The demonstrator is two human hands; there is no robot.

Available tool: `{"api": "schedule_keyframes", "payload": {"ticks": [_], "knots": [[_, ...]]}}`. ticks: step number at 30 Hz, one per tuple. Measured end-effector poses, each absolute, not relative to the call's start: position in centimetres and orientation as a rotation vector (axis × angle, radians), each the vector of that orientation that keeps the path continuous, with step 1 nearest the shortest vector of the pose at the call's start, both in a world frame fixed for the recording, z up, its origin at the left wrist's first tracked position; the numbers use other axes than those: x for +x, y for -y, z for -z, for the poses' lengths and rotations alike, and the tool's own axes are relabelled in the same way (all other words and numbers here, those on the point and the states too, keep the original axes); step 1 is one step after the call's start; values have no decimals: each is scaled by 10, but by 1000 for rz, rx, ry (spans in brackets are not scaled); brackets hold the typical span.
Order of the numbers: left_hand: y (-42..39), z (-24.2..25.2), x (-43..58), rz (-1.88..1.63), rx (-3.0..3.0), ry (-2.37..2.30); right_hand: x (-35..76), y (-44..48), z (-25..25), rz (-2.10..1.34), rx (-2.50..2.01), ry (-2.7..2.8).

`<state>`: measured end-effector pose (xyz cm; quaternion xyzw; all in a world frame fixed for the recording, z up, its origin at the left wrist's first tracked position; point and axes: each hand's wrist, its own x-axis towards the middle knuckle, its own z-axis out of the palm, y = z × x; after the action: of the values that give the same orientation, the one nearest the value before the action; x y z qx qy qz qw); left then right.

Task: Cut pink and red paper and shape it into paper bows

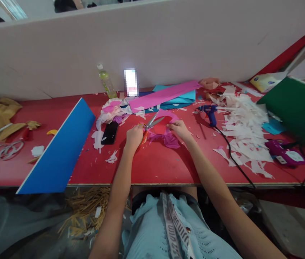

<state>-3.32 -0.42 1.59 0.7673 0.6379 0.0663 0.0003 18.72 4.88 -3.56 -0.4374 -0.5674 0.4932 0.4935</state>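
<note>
My left hand (pixel 135 136) is closed round the orange handles of a pair of scissors (pixel 154 124). The blades stand apart and point to the right, up against a curved strip of pink crepe paper (pixel 167 116). My right hand (pixel 178 128) pinches the right end of that strip between thumb and fingers. Just below, a crumpled purple-magenta paper piece (pixel 170 139) lies on the red table (pixel 152 165). A black phone (pixel 110 132) rests left of my left hand, beside a heap of white and pink paper flowers (pixel 111 108).
Behind the hands lie folded pink paper (pixel 165 96) and blue paper (pixel 188 96). A blue glue gun (pixel 210 114) with a cord and many white paper scraps (pixel 245 129) are at right. Blue (pixel 63 151) and green boards (pixel 295 111) flank the space. A bottle (pixel 106 82) stands behind.
</note>
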Motion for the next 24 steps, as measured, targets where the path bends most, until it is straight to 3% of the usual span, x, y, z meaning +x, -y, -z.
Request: {"api": "schedule_keyframes", "payload": {"ticks": [24], "knots": [[2, -14, -35, -247, 2438, -1983, 186, -47, 37, -1254, -1036, 1402]]}}
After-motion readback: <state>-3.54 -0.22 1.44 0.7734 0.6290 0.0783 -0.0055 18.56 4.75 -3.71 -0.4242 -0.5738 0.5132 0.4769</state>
